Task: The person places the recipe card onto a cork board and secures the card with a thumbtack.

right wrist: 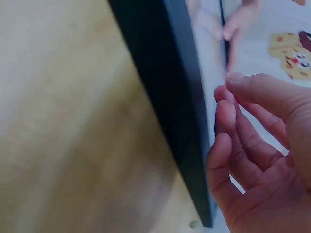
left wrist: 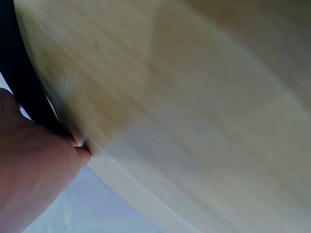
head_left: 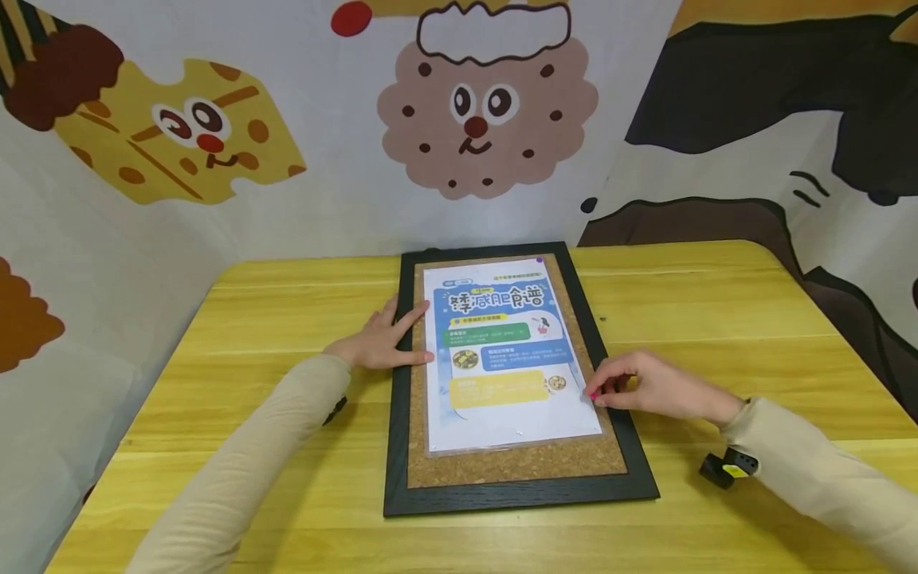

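Can't read small print (head_left: 488,336) on sheet (head_left: 512,363), too tiny. Can't see most of pink pin (head_left: 594,395), covered by right hand (head_left: 656,387), nor tell whether driven into sheet. In left wrist view, get only part of left hand (left wrist: 36,167) and frame (left wrist: 22,73), cut off at left edge, plus blurred table (left wrist: 170,97).

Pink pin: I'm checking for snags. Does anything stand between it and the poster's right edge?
Nothing visible does: the right hand holds the pink pin at the right edge of the poster. The left hand rests at the left edge, out of the way. Whether the pin touches the poster, I cannot tell.
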A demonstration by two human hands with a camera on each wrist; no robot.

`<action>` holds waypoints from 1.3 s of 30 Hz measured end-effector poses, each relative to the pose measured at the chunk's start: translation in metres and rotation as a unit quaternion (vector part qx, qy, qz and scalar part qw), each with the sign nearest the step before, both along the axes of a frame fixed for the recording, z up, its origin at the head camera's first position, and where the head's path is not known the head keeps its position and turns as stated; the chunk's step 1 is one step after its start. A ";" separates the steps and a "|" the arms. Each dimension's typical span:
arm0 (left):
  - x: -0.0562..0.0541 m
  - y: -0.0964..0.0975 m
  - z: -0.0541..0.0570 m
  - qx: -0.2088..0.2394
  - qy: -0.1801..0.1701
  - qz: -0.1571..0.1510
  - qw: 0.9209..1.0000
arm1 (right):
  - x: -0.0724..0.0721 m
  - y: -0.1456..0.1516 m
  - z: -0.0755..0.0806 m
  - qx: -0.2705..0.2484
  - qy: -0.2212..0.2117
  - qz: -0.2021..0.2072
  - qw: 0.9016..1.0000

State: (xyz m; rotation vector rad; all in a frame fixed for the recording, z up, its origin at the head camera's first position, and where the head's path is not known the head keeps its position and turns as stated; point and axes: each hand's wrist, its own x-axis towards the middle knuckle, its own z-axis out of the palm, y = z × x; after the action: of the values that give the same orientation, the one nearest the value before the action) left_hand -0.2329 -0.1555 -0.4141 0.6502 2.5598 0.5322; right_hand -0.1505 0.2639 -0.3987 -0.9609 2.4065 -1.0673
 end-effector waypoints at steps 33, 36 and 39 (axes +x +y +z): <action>0.001 0.001 0.003 -0.016 -0.005 -0.008 1.000 | 0.017 0.003 -0.017 -0.023 0.064 0.073 0.995; 0.002 0.001 0.003 -0.018 -0.003 -0.010 1.000 | 0.018 0.004 -0.017 -0.020 0.063 0.071 0.995; 0.002 0.002 0.004 -0.021 -0.002 -0.010 1.000 | 0.018 0.004 -0.017 -0.019 0.060 0.068 0.996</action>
State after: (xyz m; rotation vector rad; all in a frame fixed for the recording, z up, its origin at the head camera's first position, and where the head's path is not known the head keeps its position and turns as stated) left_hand -0.2309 -0.1536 -0.4105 0.6578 2.5504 0.4716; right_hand -0.1328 0.2683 -0.4161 -1.2154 2.3817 -1.0374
